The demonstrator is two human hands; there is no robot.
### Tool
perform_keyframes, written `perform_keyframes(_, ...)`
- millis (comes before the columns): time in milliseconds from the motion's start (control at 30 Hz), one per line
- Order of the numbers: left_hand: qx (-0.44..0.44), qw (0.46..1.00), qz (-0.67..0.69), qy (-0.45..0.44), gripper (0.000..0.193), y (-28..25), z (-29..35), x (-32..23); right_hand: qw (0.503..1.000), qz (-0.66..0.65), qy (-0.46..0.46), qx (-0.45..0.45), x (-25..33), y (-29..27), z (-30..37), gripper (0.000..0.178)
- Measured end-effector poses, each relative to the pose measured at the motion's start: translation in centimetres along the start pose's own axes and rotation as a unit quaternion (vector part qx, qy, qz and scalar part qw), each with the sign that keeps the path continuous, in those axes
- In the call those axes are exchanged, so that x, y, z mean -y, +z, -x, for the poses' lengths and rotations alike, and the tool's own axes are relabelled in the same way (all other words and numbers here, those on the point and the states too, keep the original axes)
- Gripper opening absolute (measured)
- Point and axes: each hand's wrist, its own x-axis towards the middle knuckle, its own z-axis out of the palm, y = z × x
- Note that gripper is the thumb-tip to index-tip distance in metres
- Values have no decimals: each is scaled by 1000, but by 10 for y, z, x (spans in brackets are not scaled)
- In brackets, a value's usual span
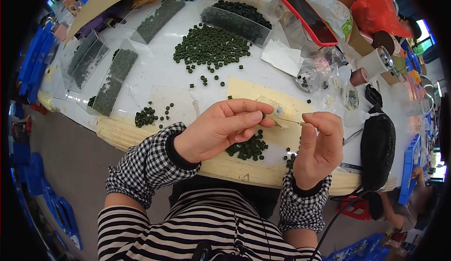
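Left hand (221, 129) was over the near edge of the white worktop (155, 68), thumb and forefinger pinched shut on a small dark green bead (264, 115); right hand (319, 146) just beside it, its grip closed on the end of a thin needle (287, 120) that ran level between the two hands, tip at the bead; whether the bead was already on the needle could not be told. Both wrists wore black-and-white checked sleeves (145, 167).

Directly under the hands, near the near edge, lay a small heap of green beads (249, 148) on a pale yellow mat (244, 91); a smaller cluster (144, 117) lay toward the near left corner; a large loose spread of beads (211, 44) sat at mid-worktop, well apart from the hands.

Clear plastic trays of beads (112, 80) stood along the left edge; another filled tray (237, 21) at the far edge. A red-rimmed phone (310, 19) lay toward the far right corner; beside it a folded white tissue (282, 56); spools of thread (376, 61) along the right edge; a black pouch (378, 148) at the near right corner, just beside the right hand.
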Motion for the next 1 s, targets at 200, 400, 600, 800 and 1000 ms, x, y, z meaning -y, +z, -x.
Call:
perform_keyframes(200,7,998,-59,6,29,0,1,3,994,-101,30,29,-4,1,6,8)
perform_keyframes(400,26,998,-56,13,27,1,1,4,986,-154,46,43,-1,3,6,8)
perform_keyframes(600,30,998,-49,5,26,1,1,4,989,-135,41,54,0,5,6,8)
perform_keyframes(800,19,999,-44,-4,26,0,1,7,990,-125,33,60,-2,7,7,7)
perform_keyframes(1000,12,999,-51,-7,26,0,0,8,992,-110,20,61,-3,8,6,6)
